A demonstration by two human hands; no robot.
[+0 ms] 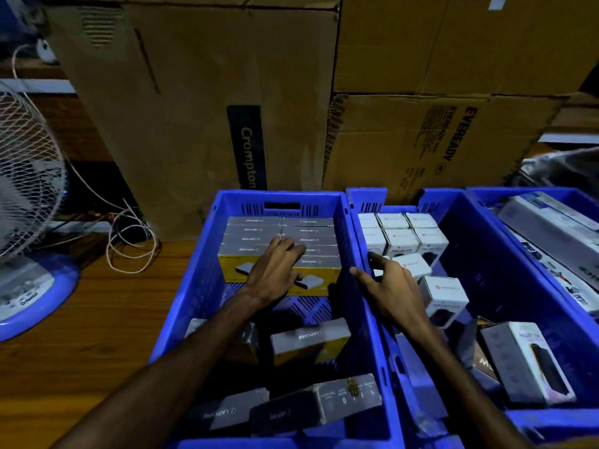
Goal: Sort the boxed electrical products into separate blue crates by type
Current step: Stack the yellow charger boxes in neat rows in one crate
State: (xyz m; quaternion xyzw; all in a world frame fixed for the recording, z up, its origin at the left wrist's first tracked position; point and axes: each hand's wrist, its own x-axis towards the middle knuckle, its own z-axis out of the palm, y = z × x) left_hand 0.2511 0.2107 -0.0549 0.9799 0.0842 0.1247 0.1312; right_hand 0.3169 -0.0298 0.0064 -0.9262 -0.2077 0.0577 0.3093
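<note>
Two stacked brown cartons (207, 102) filled the back of the view, the left one marked Crompton, the right one (431, 147) marked Eveready. Three blue crates stood side by side on the wooden surface (81, 345) in front of them.

The left crate (197, 286) held grey-and-yellow boxes (278, 244) packed on edge in two neat columns against its far wall; several more of the same type (309, 341) lay loose and tilted near its front.

The middle crate (505, 273) held small white boxes (402, 234) in rows at its far left corner, one loose white box (444, 296) just in front of them, and a taller white box (525, 364) lying tilted nearer the front.

The right crate (531, 192) was only partly in view, with long grey boxes (551, 218) inside.

A pedestal fan (26, 202) and a coil of white cable (129, 244) sat at far left.

Left hand (275, 270): palm down on top of the packed grey-and-yellow boxes, fingers extended and close together, pressing rather than gripping.

Right hand (389, 286): over the wall between left and middle crates, fingers loosely spread, fingertips near the white boxes. Could not tell whether it touched one.
</note>
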